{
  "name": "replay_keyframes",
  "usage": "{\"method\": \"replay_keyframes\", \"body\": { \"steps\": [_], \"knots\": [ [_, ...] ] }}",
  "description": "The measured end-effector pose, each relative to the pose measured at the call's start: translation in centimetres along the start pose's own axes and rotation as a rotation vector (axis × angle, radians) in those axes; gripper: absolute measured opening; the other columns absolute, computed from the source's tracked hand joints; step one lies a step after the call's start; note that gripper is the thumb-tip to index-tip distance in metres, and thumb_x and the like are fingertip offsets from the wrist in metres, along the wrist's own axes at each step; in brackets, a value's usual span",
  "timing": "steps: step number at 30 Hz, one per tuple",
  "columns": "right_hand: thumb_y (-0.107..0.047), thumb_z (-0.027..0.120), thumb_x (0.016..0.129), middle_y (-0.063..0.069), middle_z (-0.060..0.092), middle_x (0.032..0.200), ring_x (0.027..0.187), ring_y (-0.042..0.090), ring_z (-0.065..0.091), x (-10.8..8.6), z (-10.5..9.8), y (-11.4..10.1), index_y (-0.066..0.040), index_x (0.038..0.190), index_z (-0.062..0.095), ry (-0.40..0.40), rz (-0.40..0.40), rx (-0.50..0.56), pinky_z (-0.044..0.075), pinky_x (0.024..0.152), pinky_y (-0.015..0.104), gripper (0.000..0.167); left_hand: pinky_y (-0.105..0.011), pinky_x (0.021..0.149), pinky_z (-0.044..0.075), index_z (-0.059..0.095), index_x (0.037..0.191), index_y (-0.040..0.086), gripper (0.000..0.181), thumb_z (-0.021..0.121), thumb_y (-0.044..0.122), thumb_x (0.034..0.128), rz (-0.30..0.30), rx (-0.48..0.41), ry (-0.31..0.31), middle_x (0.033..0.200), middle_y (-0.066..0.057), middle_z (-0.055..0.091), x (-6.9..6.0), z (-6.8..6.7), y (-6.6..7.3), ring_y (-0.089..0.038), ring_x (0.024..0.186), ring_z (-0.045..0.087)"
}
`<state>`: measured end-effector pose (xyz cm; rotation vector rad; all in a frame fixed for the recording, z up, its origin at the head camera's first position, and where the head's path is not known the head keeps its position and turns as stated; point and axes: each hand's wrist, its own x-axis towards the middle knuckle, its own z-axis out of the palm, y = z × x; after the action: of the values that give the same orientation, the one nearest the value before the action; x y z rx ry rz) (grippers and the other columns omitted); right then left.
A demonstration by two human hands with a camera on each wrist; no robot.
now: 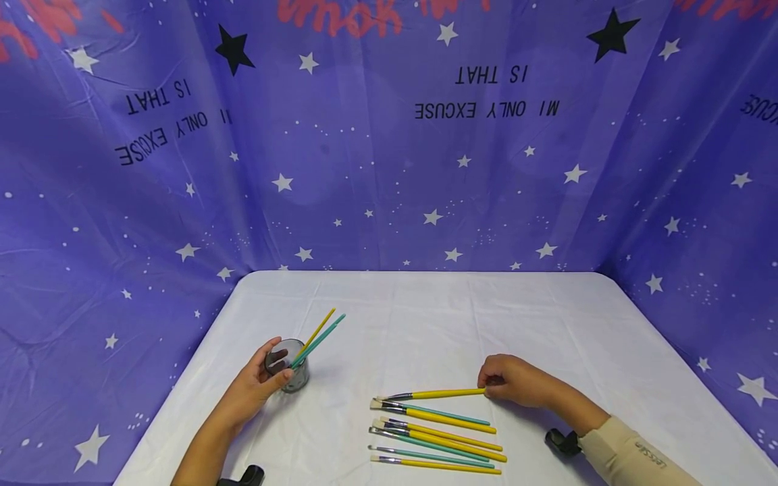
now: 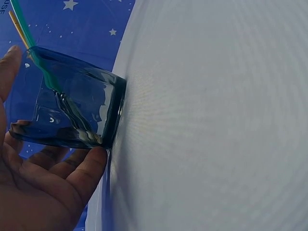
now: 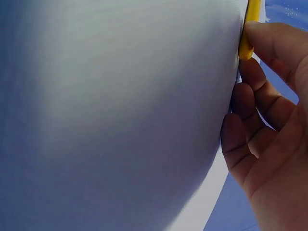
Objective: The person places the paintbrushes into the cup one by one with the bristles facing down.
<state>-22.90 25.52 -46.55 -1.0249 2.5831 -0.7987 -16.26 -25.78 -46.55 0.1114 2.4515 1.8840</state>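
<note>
Nearest me: 1 beige sleeve, near right. Purple star-printed backdrop, far side and both flanks. White-covered table, in front of it. Hands, 2, well apart: left hand curled round the glass; right hand pinching the held brush at its handle end. Glass, grey-tinted, roughly upright at left, with yellow and teal brushes leaning right out of it. Held brush, yellow, right of the glass, at the far edge of 7 loose brushes, bristles left.

Handling, as I judge it: raise the handle cleanly, clear of neighbouring bristles, left hand steadying the glass. Whether held and loose brushes touch, I cannot tell.

Writing: cropped red script, illegible; black lettering, upside down, "IS THAT" and "MI ONLY EXCUSE"; small sleeve lettering, unreadable.
</note>
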Motion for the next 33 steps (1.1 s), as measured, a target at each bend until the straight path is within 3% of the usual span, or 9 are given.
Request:
{"method": "replay_keyframes", "body": {
  "steps": [5,13,18,26,33],
  "knots": [
    [-0.013,0.072,0.090,-0.017,0.058,0.085,0.079,0.005,0.052,0.0,0.1,0.0,-0.027,0.090,0.068,0.005,0.007,0.015,0.044,0.072,0.027,0.015,-0.018,0.094,0.042,0.018,0.157,0.008,0.078,0.066,0.015,0.0970,-0.005,-0.003,-0.004,0.151,-0.028,0.035,0.0,0.0,0.1,-0.044,0.139,0.035],
    [-0.005,0.068,0.088,-0.010,0.063,0.083,0.072,0.006,0.054,0.2,0.2,-0.5,-0.023,0.091,0.065,0.054,0.048,0.134,0.047,0.063,0.024,0.019,-0.023,0.097,0.042,0.018,0.157,0.008,0.079,0.067,0.018,0.0966,-0.015,0.011,-0.003,0.152,-0.028,0.034,0.0,-0.1,-0.2,-0.044,0.139,0.034],
    [-0.005,0.068,0.088,-0.008,0.063,0.084,0.071,0.008,0.053,0.4,0.1,-0.9,-0.021,0.092,0.066,0.115,0.041,0.180,0.045,0.059,0.023,0.017,-0.023,0.097,0.042,0.017,0.158,0.008,0.078,0.066,0.017,0.0971,-0.013,0.007,-0.003,0.152,-0.029,0.034,0.0,-0.1,-0.2,-0.044,0.139,0.035],
    [-0.006,0.067,0.091,-0.008,0.064,0.088,0.080,0.012,0.056,1.5,-0.3,-1.6,-0.018,0.093,0.067,0.235,-0.007,0.246,0.046,0.068,0.026,0.013,-0.015,0.091,0.042,0.019,0.157,0.006,0.077,0.066,0.012,0.0968,0.001,-0.016,0.006,0.151,-0.030,0.035,0.0,0.1,-0.2,-0.046,0.138,0.035],
    [-0.003,0.067,0.092,-0.003,0.063,0.092,0.075,0.014,0.055,2.9,-0.6,-2.8,-0.013,0.094,0.066,0.304,-0.001,0.375,0.049,0.064,0.025,0.010,-0.021,0.096,0.042,0.018,0.157,0.007,0.078,0.066,0.015,0.0969,-0.007,-0.002,-0.001,0.152,-0.029,0.033,0.1,-0.1,-0.1,-0.044,0.139,0.034]
  ]
}}
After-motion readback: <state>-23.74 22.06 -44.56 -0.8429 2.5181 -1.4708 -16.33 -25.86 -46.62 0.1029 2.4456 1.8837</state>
